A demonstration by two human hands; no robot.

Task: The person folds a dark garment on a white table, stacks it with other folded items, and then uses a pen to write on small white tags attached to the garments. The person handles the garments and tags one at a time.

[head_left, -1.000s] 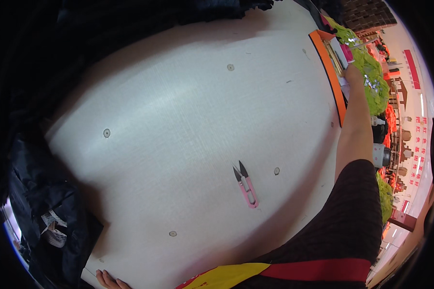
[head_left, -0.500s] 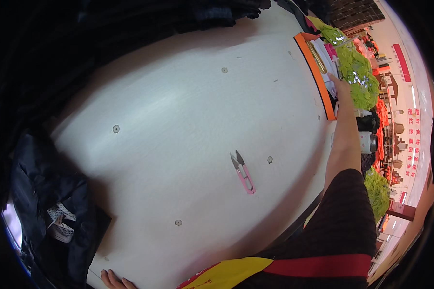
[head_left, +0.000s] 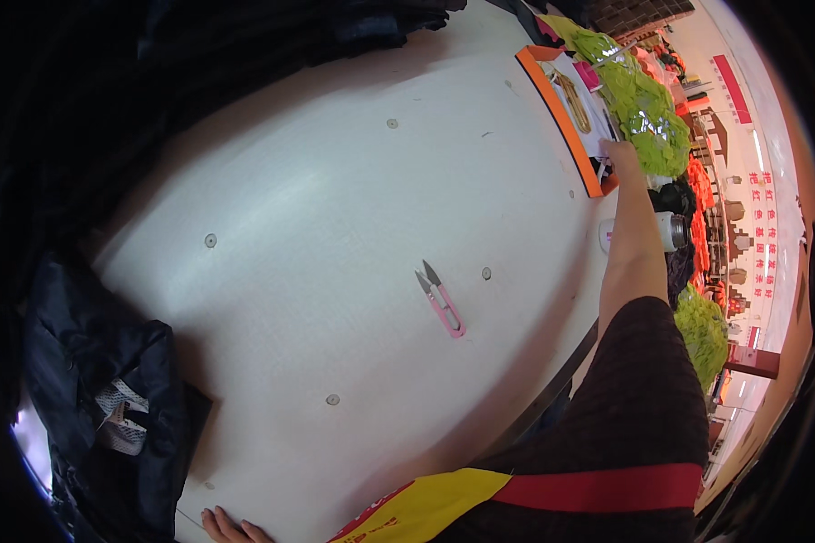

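A: The right hand point(head_left: 621, 152) is reaching to the orange-rimmed flat tray point(head_left: 560, 118) at the table's far edge; whether its fingers are closing on anything, I cannot tell.

B: And the left hand point(head_left: 229, 525)?

A: Fingers are lying flat on the near edge, holding nothing.

B: Risks?

A: The pink-handled thread snips point(head_left: 439, 298) are lying mid-table with blades exposed; the sleeve may be sweeping them. The broad white wooden table point(head_left: 317, 208) is standing in a workshop with green garment piles point(head_left: 645, 104).

My right hand point(head_left: 620, 152) reaches the near corner of the orange-rimmed tray point(head_left: 563, 127), fingers on its white contents. My left hand point(head_left: 231, 527) rests flat on the tabletop point(head_left: 335, 199) edge, well apart from the tray.
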